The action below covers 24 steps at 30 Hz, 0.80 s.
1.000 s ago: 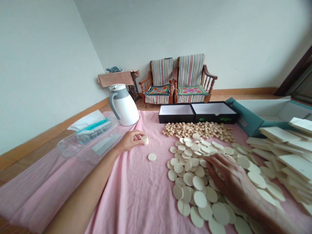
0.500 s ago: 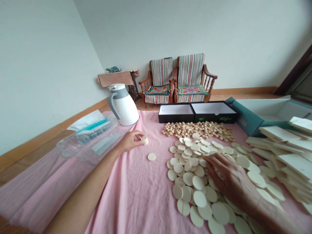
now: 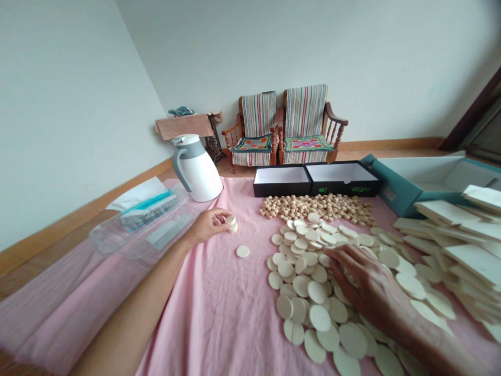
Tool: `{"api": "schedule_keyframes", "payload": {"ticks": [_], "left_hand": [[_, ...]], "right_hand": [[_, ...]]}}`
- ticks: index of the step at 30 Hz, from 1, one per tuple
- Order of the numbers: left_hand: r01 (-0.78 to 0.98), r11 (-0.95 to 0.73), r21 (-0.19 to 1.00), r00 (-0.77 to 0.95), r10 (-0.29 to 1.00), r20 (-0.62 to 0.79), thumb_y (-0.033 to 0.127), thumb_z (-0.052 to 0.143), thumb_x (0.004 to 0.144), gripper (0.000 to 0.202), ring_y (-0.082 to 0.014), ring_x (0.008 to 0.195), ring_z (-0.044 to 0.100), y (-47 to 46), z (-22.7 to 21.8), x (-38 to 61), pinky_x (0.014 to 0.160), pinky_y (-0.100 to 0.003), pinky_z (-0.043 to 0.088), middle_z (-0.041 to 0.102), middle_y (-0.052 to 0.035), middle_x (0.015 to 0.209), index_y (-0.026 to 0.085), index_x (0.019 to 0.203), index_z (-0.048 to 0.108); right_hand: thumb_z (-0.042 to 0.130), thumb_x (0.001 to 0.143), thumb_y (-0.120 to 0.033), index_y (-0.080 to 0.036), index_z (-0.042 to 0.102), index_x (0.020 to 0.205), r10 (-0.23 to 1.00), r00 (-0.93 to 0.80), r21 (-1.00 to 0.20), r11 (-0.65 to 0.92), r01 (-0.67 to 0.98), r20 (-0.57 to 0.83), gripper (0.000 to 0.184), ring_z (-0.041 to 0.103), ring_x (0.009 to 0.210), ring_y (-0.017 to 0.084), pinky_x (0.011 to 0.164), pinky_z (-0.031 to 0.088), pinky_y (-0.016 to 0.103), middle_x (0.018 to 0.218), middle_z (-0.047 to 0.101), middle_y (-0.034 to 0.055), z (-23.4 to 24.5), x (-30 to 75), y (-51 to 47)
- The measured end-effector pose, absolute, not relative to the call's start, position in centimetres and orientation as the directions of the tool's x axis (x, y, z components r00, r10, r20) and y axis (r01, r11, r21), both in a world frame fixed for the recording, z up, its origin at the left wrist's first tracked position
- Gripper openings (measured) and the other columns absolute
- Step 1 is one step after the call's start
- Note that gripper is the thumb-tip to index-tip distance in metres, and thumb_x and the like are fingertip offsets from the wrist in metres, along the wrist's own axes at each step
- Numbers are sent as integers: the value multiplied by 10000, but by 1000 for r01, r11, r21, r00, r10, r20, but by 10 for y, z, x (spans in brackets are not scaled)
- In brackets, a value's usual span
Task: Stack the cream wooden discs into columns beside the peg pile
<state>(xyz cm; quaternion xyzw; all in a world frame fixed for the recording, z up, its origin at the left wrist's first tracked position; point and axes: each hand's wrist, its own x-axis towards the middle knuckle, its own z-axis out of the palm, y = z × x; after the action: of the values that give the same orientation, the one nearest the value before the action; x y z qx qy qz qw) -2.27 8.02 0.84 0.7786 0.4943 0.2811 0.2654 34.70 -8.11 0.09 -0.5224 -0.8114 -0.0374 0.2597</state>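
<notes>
Left hand [image 3: 206, 225] pinches a small stack of discs [image 3: 231, 223]; the stack rests on the pink-clothed surface [image 3: 219, 313]. Right hand [image 3: 366, 284] lies flat on the heap of discs [image 3: 309, 271], fingers spread, gripping nothing. Single disc [image 3: 242, 251] lies between the hands, apart from both. White jug [image 3: 198, 169] stands behind.

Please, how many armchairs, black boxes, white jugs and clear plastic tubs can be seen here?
Armchairs: 2
Black boxes: 2
White jugs: 1
Clear plastic tubs: 1
Total: 6
</notes>
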Motion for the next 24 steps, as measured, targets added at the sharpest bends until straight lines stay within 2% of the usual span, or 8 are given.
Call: {"api": "schedule_keyframes", "payload": {"ticks": [7, 10, 14, 19, 24], "left_hand": [[671, -411, 617, 389, 904, 179, 304, 666, 682, 333, -131, 689, 587, 70, 18, -14, 613, -219, 462, 673, -47, 838, 126, 964, 672], [680, -415, 604, 390, 903, 182, 297, 666, 672, 313, -120, 662, 577, 68, 20, -10, 588, -207, 456, 671, -34, 819, 135, 940, 677], [638, -369, 676, 366, 918, 155, 311, 675, 672, 346, -123, 659, 586, 70, 15, -12, 574, -206, 466, 671, -42, 799, 119, 960, 665], [533, -291, 795, 374, 923, 87, 350, 685, 686, 433, -156, 746, 630, 75, 8, -17, 668, -257, 514, 685, -80, 853, 82, 1022, 635], [509, -271, 817, 373, 925, 75, 361, 691, 689, 430, -160, 761, 641, 75, 7, -17, 701, -277, 530, 689, -84, 877, 86, 1015, 638]], "right_hand": [[450, 896, -236, -201, 557, 901, 815, -334, -181, 461, 868, 473, 112, 557, 842, 189, 749, 412, 345, 916, 601, 66, 1, 348, -80], [453, 895, -241, -202, 569, 887, 800, -342, -162, 470, 867, 492, 123, 564, 832, 187, 743, 417, 342, 903, 607, 68, 0, 348, -79], [450, 894, -236, -202, 571, 874, 803, -338, -177, 472, 864, 491, 127, 568, 829, 187, 739, 420, 338, 894, 608, 66, 0, 348, -79], [455, 892, -234, -199, 558, 860, 817, -329, -193, 461, 866, 474, 113, 561, 849, 194, 748, 415, 346, 912, 601, 68, 1, 348, -80], [449, 898, -242, -196, 557, 877, 811, -332, -185, 464, 866, 482, 119, 559, 848, 191, 749, 418, 344, 918, 597, 68, 0, 348, -80]]}}
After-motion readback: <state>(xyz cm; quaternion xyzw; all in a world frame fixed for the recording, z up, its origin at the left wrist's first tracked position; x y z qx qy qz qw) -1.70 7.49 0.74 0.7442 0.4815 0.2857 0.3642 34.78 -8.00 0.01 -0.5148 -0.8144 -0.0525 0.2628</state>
